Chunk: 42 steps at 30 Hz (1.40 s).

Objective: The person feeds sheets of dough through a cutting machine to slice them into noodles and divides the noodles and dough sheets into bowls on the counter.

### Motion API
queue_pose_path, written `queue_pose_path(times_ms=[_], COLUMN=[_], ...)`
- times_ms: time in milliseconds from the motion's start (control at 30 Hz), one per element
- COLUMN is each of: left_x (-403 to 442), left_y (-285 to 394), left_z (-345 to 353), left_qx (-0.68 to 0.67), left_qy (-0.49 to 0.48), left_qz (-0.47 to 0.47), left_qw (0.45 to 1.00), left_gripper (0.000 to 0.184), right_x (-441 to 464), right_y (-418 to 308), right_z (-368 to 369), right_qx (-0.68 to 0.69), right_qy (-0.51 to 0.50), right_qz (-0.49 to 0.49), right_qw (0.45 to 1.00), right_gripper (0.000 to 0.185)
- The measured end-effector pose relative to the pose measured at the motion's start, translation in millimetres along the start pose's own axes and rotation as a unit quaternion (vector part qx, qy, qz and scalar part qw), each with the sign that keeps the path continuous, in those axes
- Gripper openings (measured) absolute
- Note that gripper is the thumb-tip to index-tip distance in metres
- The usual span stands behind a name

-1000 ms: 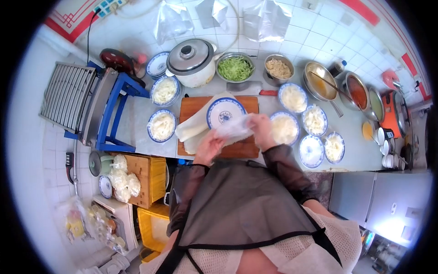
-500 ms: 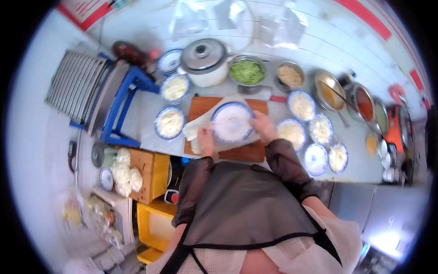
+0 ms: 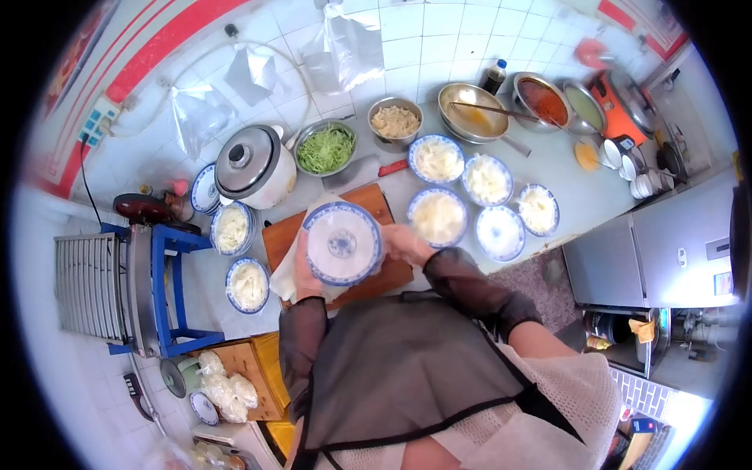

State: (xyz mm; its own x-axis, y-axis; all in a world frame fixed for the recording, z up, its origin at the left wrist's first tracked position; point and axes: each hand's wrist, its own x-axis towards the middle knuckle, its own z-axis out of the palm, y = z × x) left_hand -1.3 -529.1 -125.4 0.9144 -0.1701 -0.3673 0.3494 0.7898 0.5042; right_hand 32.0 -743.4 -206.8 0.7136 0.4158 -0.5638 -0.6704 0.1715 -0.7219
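A blue-and-white patterned plate (image 3: pixel 342 244) is held up over the wooden cutting board (image 3: pixel 362 205), tilted toward me. My left hand (image 3: pixel 308 272) grips its left edge, fingers partly hidden by the plate. At the right edge is my right hand (image 3: pixel 405 243), its fingers drawn together and somewhat blurred; what they pinch is not clear. A whitish cloth (image 3: pixel 285 276) lies on the board under the plate. Behind the board rests a cleaver (image 3: pixel 352 174) with a red handle.
Plates of pale strips (image 3: pixel 436 159) stand to the right, others (image 3: pixel 247 285) to the left. Along the wall are a rice cooker (image 3: pixel 252 166), a bowl of shredded greens (image 3: pixel 326 149), a pan (image 3: pixel 471 113) and a pot of red sauce (image 3: pixel 542 102). A blue frame (image 3: pixel 174 291) stands far left.
The view has swung to the right. The plate has been lifted and tilted toward me, so its centre pattern shows. My right hand has come round to its right side.
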Motion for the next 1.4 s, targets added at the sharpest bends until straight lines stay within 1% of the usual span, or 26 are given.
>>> queue_pose_path(times_ms=[67, 133, 167, 200, 233, 267, 300, 333, 367, 400, 467, 500, 567, 600, 667, 700, 767, 800, 867, 900, 933, 967, 1000, 1067, 1200, 1400], left_x=[23, 47, 60, 68, 71, 68, 63, 62, 64, 64, 56, 55, 58, 63, 80, 87, 98, 101, 101, 100, 96, 94, 89, 78, 62, 58], left_y=[-14, -28, -31, -31, -29, -27, -24, -26, -31, -34, -63, -79, -108, -111, -121, -125, -129, -130, -115, -110, -105, -99, -93, -82, -73, -72], left_z=[-15, -11, -7, -5, -2, -1, -6, -21, -45, -61, -58, -58, -62, -56, -53, -52, -53, -60, -66, -78, -90, -98, -98, -94, -87, -88], left_qx=[0.054, 0.055, 0.050, 0.046, 0.041, 0.131, 0.220, 0.217, 0.414, 0.593, 0.677, 0.677, 0.778, 0.777, 0.839, 0.837, 0.878, 0.878, 0.760, 0.761, 0.578, 0.359, 0.360, 0.306, 0.241, 0.200], left_qy=[0.062, 0.080, 0.067, 0.053, 0.059, 0.095, 0.134, 0.147, 0.170, 0.183, 0.128, 0.129, 0.007, 0.005, -0.033, -0.033, 0.029, 0.029, 0.120, 0.122, 0.137, 0.144, 0.146, 0.136, 0.177, 0.147], left_qz=[0.114, 0.116, 0.105, 0.096, 0.105, 0.121, 0.132, 0.138, 0.093, 0.040, 0.044, 0.040, 0.222, 0.219, 0.274, 0.272, 0.101, 0.097, 0.030, 0.027, -0.018, -0.058, -0.055, -0.058, -0.034, -0.010], left_qw=[0.990, 0.988, 0.991, 0.993, 0.992, 0.979, 0.957, 0.955, 0.889, 0.783, 0.724, 0.723, 0.587, 0.591, 0.470, 0.474, 0.467, 0.468, 0.638, 0.637, 0.804, 0.920, 0.920, 0.941, 0.954, 0.969], left_gripper=[0.049, 0.048, 0.048, 0.048, 0.048, 0.043, 0.038, 0.038, 0.035, 0.032, 0.030, 0.030, 0.024, 0.024, 0.019, 0.019, 0.016, 0.016, 0.016, 0.016, 0.018, 0.020, 0.020, 0.018, 0.017, 0.015], right_x=[-12, 1, 41, 69, 73, 71, 59, 54, 70, 86, 128, 144, 127, 116, 91, 82, 66, 63, 51, 45, 38, 34, 33, 31, 36, 53], right_y=[-18, -24, -9, -9, -34, -65, -99, -127, -142, -156, -159, -161, -148, -138, -97, -77, -14, 9, 32, 30, 31, 33, 29, 18, -1, 3], right_z=[-7, -22, -45, -61, -73, -78, -66, -57, -62, -69, -102, -111, -97, -89, -73, -60, -45, -49, -40, -34, -26, -10, 3, 22, 36, 37], right_qx=[0.009, -0.028, -0.214, -0.382, -0.353, -0.324, -0.197, -0.065, -0.023, 0.021, 0.081, 0.127, 0.141, 0.153, 0.012, -0.060, -0.216, -0.257, -0.254, -0.279, -0.302, -0.208, -0.207, -0.403, -0.462, -0.508], right_qy=[-0.008, -0.042, 0.082, 0.197, 0.219, 0.236, 0.252, 0.267, 0.283, 0.302, 0.225, 0.243, 0.219, 0.192, 0.166, 0.196, 0.207, 0.151, 0.171, 0.109, 0.045, 0.052, 0.049, 0.130, 0.111, 0.071], right_qz=[-0.047, -0.064, -0.222, -0.367, -0.335, -0.298, -0.277, -0.249, -0.273, -0.297, -0.343, -0.277, -0.277, -0.283, -0.304, -0.204, -0.183, -0.169, -0.209, -0.164, -0.117, -0.182, -0.182, -0.221, -0.217, -0.201], right_qw=[0.999, 0.997, 0.948, 0.825, 0.846, 0.866, 0.906, 0.929, 0.919, 0.906, 0.908, 0.921, 0.925, 0.927, 0.938, 0.957, 0.936, 0.940, 0.929, 0.940, 0.945, 0.960, 0.960, 0.879, 0.853, 0.835], right_gripper=[0.038, 0.044, 0.043, 0.041, 0.041, 0.042, 0.040, 0.038, 0.037, 0.035, 0.035, 0.033, 0.032, 0.032, 0.034, 0.033, 0.033, 0.031, 0.033, 0.032, 0.031, 0.027, 0.027, 0.024, 0.024, 0.022])
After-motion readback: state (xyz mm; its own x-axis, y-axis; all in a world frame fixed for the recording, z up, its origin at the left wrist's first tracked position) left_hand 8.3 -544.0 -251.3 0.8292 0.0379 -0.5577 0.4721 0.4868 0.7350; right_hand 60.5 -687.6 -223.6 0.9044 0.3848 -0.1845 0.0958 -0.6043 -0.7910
